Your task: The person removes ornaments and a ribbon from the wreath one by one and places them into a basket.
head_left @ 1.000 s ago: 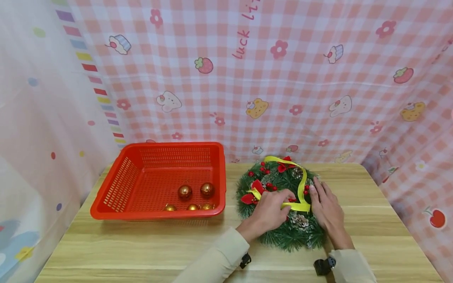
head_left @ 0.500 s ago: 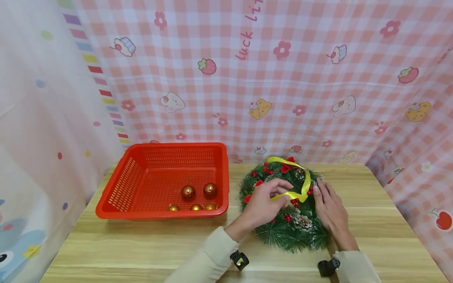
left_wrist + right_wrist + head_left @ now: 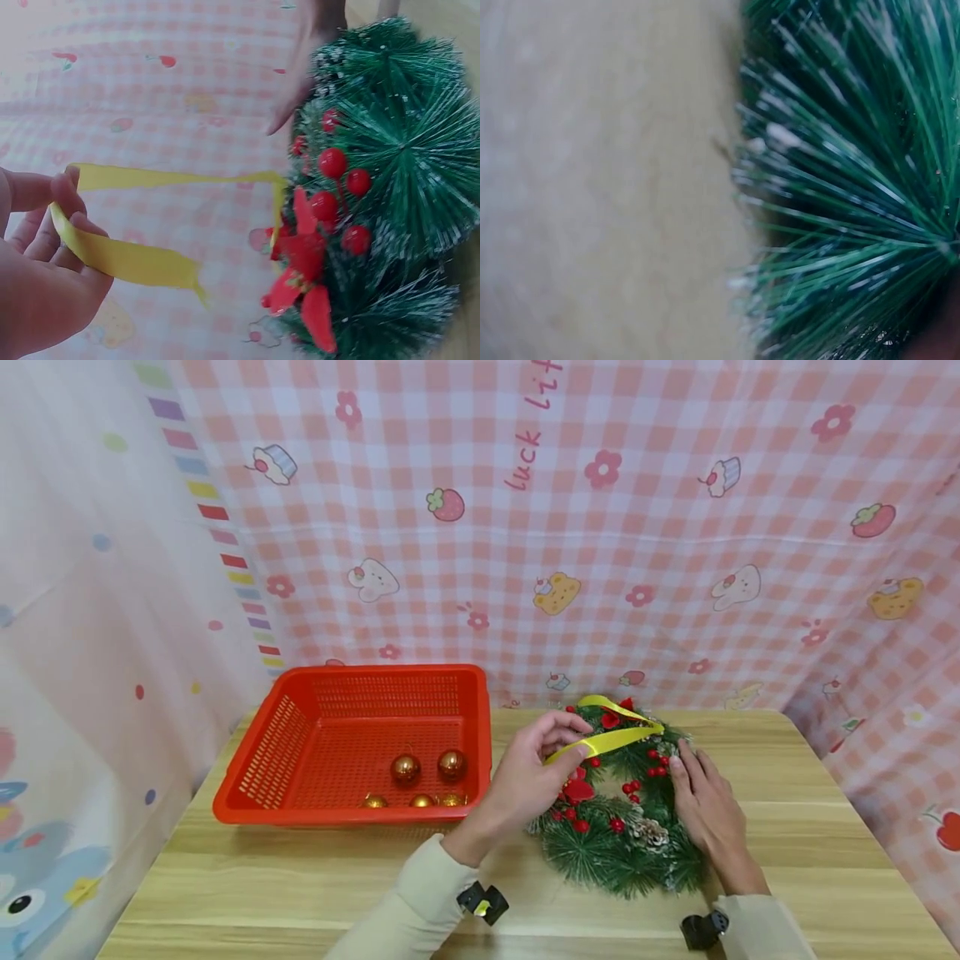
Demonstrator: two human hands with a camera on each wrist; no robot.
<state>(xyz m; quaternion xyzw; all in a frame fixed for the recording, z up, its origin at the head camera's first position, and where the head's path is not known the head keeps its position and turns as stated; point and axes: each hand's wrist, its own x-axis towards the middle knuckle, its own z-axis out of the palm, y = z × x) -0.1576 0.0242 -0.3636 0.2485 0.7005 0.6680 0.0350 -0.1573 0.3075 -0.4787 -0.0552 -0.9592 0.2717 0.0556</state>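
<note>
A green wreath with red berries, red flowers and pinecones lies on the table's right half. My left hand pinches a yellow ribbon between thumb and finger, raised above the wreath's left side. In the left wrist view the ribbon stretches from the left hand to the wreath, and its loose end hangs past the palm. My right hand rests on the wreath's right edge with fingers extended. Mostly green needles fill the right wrist view's right side.
A red plastic basket stands left of the wreath. Inside it are brown shiny balls and smaller gold ones. The wooden table meets a pink checked cloth at the back.
My left hand has moved left and up with the ribbon, drawing it off the wreath's middle and uncovering the wreath's centre. The right hand stays on the wreath's right edge.
</note>
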